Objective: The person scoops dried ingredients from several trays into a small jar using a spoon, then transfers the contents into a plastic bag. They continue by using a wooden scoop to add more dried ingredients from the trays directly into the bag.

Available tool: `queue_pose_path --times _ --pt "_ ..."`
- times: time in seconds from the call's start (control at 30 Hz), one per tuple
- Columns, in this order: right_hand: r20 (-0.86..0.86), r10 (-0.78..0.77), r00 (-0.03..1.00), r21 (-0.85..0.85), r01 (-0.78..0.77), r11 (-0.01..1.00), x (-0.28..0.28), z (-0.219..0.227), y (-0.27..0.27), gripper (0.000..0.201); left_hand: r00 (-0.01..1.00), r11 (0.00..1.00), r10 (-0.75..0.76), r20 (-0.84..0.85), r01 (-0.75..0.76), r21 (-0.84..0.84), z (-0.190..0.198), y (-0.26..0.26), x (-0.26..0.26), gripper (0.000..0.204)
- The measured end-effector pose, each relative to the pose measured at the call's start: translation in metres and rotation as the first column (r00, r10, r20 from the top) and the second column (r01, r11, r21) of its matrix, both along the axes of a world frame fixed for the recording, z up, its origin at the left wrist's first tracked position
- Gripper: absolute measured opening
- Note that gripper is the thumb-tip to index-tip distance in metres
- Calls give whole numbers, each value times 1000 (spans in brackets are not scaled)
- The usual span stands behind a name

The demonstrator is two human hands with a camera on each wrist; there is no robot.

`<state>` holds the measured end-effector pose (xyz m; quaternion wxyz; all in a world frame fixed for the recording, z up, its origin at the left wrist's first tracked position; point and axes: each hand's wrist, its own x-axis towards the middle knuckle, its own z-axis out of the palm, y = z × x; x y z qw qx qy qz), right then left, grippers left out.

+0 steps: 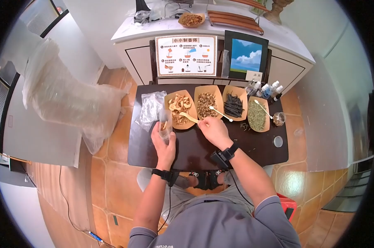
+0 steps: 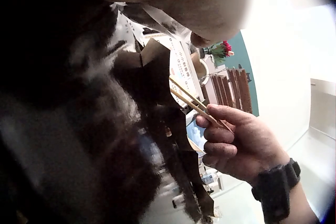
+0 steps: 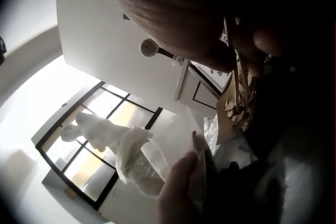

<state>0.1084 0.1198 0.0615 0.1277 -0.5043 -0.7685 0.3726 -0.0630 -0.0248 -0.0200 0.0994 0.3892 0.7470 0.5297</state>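
Observation:
My left hand (image 1: 165, 149) grips a narrow, translucent plastic container (image 1: 165, 129) upright, with a few brown pieces inside. My right hand (image 1: 216, 131) pinches wooden tongs (image 1: 188, 117); in the left wrist view the two arms of the tongs run out from between thumb and fingers. Their tips reach into the leftmost paper tray, over a heap of pale dried slices (image 1: 179, 103). That tray (image 3: 223, 124) also shows in the right wrist view, with the tong arms overlapping it. The left hand stands just in front of the same tray.
Right of it stand paper trays of brown bits (image 1: 206, 101), dark sticks (image 1: 233, 105) and green dried herb (image 1: 257, 115), with small white spoons on them. Spray bottles (image 1: 271, 89), a small jar (image 1: 279, 119) and a lid (image 1: 278, 141) lie right. A crumpled plastic bag (image 1: 150, 109) lies left.

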Motion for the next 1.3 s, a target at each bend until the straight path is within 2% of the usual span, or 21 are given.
queue_pose_path --times 0.13,0.23,0.3,0.43,0.63,0.77,0.87,1.0,1.07,1.3 --pt "35 2 999 -45 -1 999 -3 -5 -1 36 1000 1000 3 -2 -3 27 -4 2 -1 72" --pt "-44 12 999 -70 -15 997 -6 -14 -2 37 1000 1000 11 -6 -11 23 -2 1 -1 71" --pt "-73 -12 997 -198 -3 980 -9 -16 -2 38 1000 1000 9 -6 -9 22 -2 2 0 71" --pt "-115 -5 993 -182 -16 983 -9 -27 2 37 1000 999 12 12 -13 33 -2 2 0 71" --pt "-160 5 987 -129 -26 991 6 -27 4 32 1000 1000 15 15 -16 27 -1 2 0 72" --pt "-185 17 983 -30 -23 999 29 -10 1 29 1000 1000 12 -14 -12 18 -3 2 -1 73" --pt "-266 23 964 29 -16 999 41 18 -3 25 999 1000 20 25 -21 20 2 3 1 74" --pt "-267 95 959 135 -60 989 41 56 -9 24 999 999 30 18 -31 15 -1 3 0 75" --pt "-260 176 949 188 -129 974 37 69 -13 24 1000 999 25 17 -25 22 -1 3 0 76" --pt "-136 253 958 227 -218 949 21 81 -11 27 999 999 26 -25 -25 19 -3 3 0 79"
